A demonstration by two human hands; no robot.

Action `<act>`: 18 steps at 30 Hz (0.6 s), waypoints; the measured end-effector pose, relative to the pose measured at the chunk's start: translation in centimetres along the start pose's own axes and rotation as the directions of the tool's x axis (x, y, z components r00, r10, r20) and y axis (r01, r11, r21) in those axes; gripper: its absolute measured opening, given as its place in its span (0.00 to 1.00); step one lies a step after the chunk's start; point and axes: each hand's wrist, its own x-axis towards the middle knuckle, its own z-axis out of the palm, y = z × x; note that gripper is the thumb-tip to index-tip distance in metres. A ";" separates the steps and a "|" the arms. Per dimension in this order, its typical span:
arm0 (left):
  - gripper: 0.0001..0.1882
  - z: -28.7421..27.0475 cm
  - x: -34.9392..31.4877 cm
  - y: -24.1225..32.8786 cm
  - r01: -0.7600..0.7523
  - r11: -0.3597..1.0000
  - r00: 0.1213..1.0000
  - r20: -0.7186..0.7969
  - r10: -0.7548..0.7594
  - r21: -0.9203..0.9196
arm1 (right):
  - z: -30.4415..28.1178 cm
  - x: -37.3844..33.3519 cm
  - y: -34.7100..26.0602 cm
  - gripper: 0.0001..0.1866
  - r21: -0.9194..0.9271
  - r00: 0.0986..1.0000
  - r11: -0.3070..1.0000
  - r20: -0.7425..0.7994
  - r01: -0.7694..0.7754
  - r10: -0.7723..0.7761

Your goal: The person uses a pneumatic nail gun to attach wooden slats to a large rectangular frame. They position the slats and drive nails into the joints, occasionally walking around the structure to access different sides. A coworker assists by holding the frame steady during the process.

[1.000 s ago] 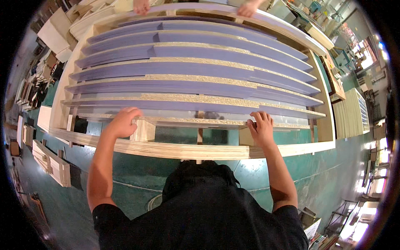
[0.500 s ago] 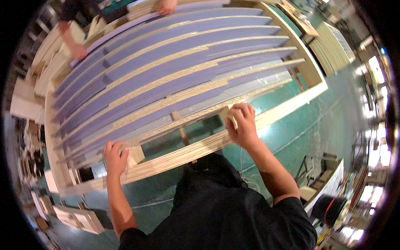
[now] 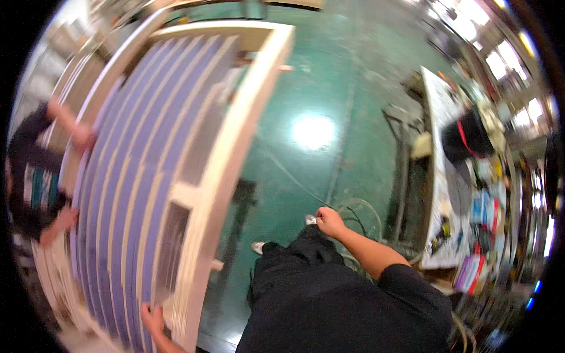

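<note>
A large wooden frame point(image 3: 219, 170) lies at my left, with long purple-faced boards point(image 3: 144, 147) standing on edge inside it, side by side. My left hand point(image 3: 154, 322) is at the frame's near end, beside a wooden block point(image 3: 170, 309) at its inner side. Its finger and thumb are apart, with nothing seen between them; whether it touches the board edge is unclear. My right hand point(image 3: 331, 222) hangs over the floor, away from the frame. Its fingers are curled closed, and no object shows in them.
Across the frame, a co-worker's hands point(image 3: 82, 138) are at the far boards. At my right stands a workbench point(image 3: 432, 176) with a black bucket point(image 3: 468, 134), a drill point(image 3: 440, 234) and packages. A hose point(image 3: 368, 212) loops on the green floor point(image 3: 294, 170) near my feet.
My view has swung to the right, so the frame now lies at my left. My right hand has left the frame and its block. My left hand stays near the frame's edge.
</note>
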 end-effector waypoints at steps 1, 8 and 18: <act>0.16 0.0 1.3 -2.5 0.002 0.996 1.000 0.013 -0.004 0.086 | 0.4 -2.1 4.3 0.08 0.022 0.988 0.990 -0.052 -0.142 0.143; 0.21 5.3 5.0 5.1 -0.062 0.983 0.997 -0.030 0.068 0.173 | -9.9 -14.5 27.6 0.07 0.161 0.447 0.616 -0.552 -0.771 0.704; 0.29 9.2 4.8 14.5 -0.086 0.991 0.985 -0.140 0.100 0.101 | -31.5 -22.6 38.2 0.37 0.328 -0.249 -0.071 -0.543 -0.942 0.802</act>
